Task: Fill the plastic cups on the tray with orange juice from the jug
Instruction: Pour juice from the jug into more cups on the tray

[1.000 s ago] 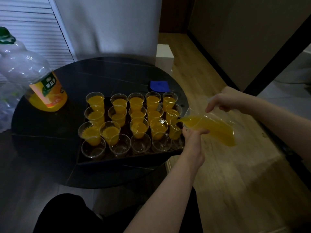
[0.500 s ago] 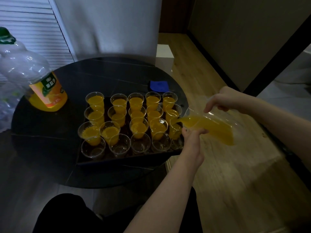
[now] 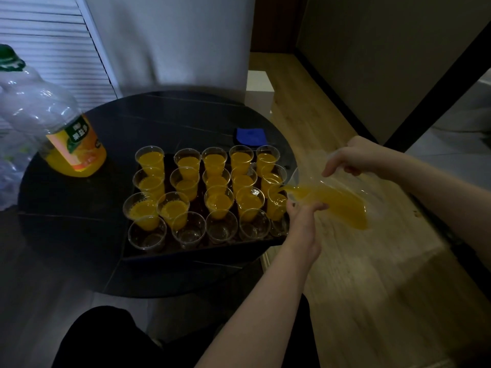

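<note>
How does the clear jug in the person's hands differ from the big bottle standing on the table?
The jug is tipped almost on its side, held in the air beside the tray; the bottle stands upright on the table. The jug is open and unlabelled, pouring into a cup; the bottle has a green cap and an orange label. The bottle's juice sits only at its bottom. Both are clear plastic holding orange juice.

cups [image 3: 207,193] in rows on tray [image 3: 186,252], tray on table [image 3: 79,221], bottle [image 3: 53,123] left, jug [image 3: 334,197] right of tray
</note>
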